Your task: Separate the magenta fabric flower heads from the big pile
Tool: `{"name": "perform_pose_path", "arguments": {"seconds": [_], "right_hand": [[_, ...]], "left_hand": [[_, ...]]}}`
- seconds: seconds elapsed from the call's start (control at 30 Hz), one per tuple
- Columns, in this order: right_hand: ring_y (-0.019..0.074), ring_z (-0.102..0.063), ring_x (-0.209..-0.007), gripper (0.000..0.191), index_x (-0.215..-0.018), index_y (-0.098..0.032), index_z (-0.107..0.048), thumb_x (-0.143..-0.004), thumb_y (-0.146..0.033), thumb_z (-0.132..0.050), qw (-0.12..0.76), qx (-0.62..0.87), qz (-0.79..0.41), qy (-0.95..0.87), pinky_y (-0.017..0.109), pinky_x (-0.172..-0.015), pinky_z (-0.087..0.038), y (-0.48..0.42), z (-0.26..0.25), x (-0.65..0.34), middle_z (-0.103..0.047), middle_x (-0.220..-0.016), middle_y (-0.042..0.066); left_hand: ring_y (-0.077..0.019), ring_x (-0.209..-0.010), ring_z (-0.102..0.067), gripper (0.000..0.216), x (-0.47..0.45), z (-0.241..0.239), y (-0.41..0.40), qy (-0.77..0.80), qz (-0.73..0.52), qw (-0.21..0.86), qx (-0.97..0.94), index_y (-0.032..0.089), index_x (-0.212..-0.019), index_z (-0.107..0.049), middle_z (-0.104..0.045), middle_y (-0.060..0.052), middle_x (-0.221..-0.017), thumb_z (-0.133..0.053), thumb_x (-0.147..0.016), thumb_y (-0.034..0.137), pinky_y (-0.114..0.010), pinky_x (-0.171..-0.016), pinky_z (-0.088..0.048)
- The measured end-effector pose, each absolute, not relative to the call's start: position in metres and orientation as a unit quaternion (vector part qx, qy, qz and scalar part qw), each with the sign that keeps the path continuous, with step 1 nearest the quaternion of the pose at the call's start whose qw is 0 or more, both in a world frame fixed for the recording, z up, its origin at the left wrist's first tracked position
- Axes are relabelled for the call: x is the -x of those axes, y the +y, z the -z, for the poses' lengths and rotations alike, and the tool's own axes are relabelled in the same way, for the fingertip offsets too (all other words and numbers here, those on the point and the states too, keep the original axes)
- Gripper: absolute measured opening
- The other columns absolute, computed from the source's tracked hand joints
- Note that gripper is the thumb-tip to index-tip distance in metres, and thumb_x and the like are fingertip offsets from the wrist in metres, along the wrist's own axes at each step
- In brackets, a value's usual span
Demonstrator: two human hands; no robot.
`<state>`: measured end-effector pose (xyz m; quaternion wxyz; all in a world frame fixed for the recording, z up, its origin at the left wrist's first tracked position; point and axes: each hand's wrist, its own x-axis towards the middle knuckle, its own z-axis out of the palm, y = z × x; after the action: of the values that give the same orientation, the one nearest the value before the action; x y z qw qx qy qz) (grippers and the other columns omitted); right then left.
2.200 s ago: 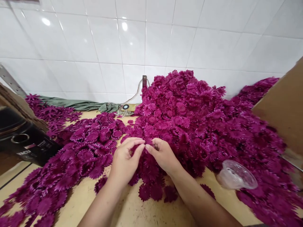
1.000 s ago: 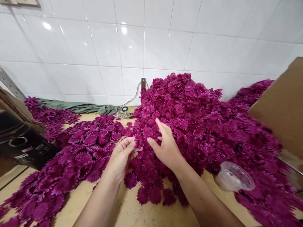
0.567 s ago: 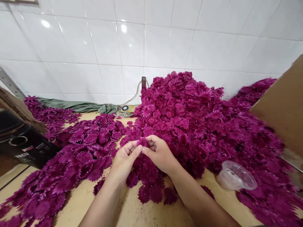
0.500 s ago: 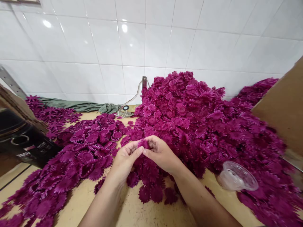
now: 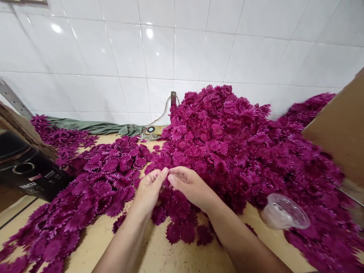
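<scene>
My left hand (image 5: pixel 150 188) is closed, thumb pressed against the curled fingers; whatever is in the pinch is hidden. Just beside it, my right hand (image 5: pixel 190 185) has its fingers bent inward and its thumb close to them, and I cannot make out anything between them. The fingertips of both hands nearly meet. Beneath and behind them spreads a large heap of magenta artificial flower pieces (image 5: pixel 218 140) with toothed edges. Several more loose flower pieces (image 5: pixel 182 231) lie on the tabletop (image 5: pixel 159 254) between my forearms.
Cupped flower pieces (image 5: pixel 110 165) form a second pile at left, with star-shaped pieces (image 5: pixel 62 140) behind. A black box (image 5: pixel 31 170) stands far left. At right are a clear plastic cup (image 5: pixel 284 212) on its side and a cardboard panel (image 5: pixel 338 136). White tiles (image 5: pixel 159 53) rise behind.
The magenta flower piece seen between my fingertips is out of sight now. My hands have drawn slightly apart, with the left thumb now upright against its fingers.
</scene>
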<state>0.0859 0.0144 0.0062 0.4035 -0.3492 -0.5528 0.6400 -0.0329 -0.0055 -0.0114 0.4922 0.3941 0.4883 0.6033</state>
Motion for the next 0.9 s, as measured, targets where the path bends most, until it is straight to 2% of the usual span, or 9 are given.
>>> {"name": "perform_pose_path", "arguments": {"seconds": [0.17, 0.33, 0.47, 0.6, 0.73, 0.83, 0.9], "right_hand": [[0.0045, -0.044, -0.053, 0.023, -0.077, -0.016, -0.056, -0.059, -0.025, -0.067, 0.379, 0.336, -0.690, -0.517, 0.021, -0.056, -0.037, 0.015, -0.006, -0.082, -0.052, -0.061, -0.007], [0.0053, -0.036, -0.050, 0.009, -0.064, -0.015, -0.053, -0.066, -0.022, -0.059, 0.385, 0.365, -0.609, -0.590, 0.021, -0.052, -0.031, 0.013, -0.005, -0.085, -0.044, -0.053, -0.007], [0.0069, -0.038, -0.055, 0.014, -0.070, -0.017, -0.049, -0.069, -0.028, -0.057, 0.373, 0.363, -0.606, -0.601, 0.022, -0.055, -0.033, 0.011, -0.004, -0.083, -0.044, -0.060, -0.006], [0.0076, -0.039, -0.057, 0.016, -0.071, -0.017, -0.046, -0.068, -0.030, -0.056, 0.361, 0.320, -0.644, -0.593, 0.024, -0.058, -0.034, 0.012, 0.004, -0.079, -0.044, -0.064, -0.005], [0.0094, -0.042, -0.064, 0.012, -0.065, -0.018, -0.046, -0.066, -0.022, -0.057, 0.457, 0.303, -0.553, -0.628, 0.025, -0.062, -0.036, 0.005, 0.007, -0.077, -0.042, -0.071, -0.003], [0.0124, -0.047, -0.073, 0.006, -0.067, -0.019, -0.048, -0.070, -0.018, -0.053, 0.527, 0.299, -0.460, -0.649, 0.027, -0.069, -0.039, -0.005, 0.002, -0.080, -0.047, -0.077, 0.000], [0.0126, -0.049, -0.073, 0.002, -0.072, -0.019, -0.049, -0.073, -0.019, -0.051, 0.546, 0.315, -0.442, -0.638, 0.027, -0.069, -0.040, -0.010, -0.002, -0.087, -0.051, -0.076, 0.001]], "left_hand": [[-0.0058, -0.040, -0.034, 0.046, 0.034, 0.011, -0.008, 0.473, -0.592, 0.529, -0.382, 0.017, -0.050, -0.048, -0.041, 0.008, -0.041, -0.069, -0.048, 0.057, -0.019, -0.043, -0.030], [-0.0057, -0.038, -0.032, 0.051, 0.039, 0.006, -0.010, 0.494, -0.603, 0.520, -0.350, 0.018, -0.048, -0.042, -0.040, 0.008, -0.039, -0.063, -0.050, 0.064, -0.019, -0.039, -0.027], [-0.0072, -0.042, -0.035, 0.050, 0.042, 0.005, -0.008, 0.503, -0.592, 0.472, -0.417, 0.017, -0.048, -0.045, -0.042, 0.007, -0.042, -0.064, -0.050, 0.063, -0.020, -0.044, -0.032], [-0.0070, -0.043, -0.033, 0.048, 0.038, 0.005, -0.008, 0.515, -0.569, 0.436, -0.470, 0.017, -0.044, -0.044, -0.039, 0.007, -0.042, -0.061, -0.055, 0.060, -0.020, -0.044, -0.030], [-0.0060, -0.040, -0.028, 0.047, 0.038, 0.006, -0.006, 0.513, -0.577, 0.437, -0.462, 0.018, -0.042, -0.041, -0.035, 0.008, -0.041, -0.064, -0.053, 0.058, -0.019, -0.040, -0.026], [-0.0056, -0.038, -0.027, 0.047, 0.050, 0.007, 0.002, 0.516, -0.631, 0.421, -0.399, 0.018, -0.044, -0.040, -0.036, 0.008, -0.039, -0.062, -0.058, 0.057, -0.019, -0.038, -0.024], [-0.0054, -0.035, -0.027, 0.048, 0.062, 0.005, 0.010, 0.513, -0.673, 0.406, -0.347, 0.019, -0.043, -0.038, -0.035, 0.008, -0.036, -0.060, -0.060, 0.058, -0.019, -0.037, -0.023]]}}
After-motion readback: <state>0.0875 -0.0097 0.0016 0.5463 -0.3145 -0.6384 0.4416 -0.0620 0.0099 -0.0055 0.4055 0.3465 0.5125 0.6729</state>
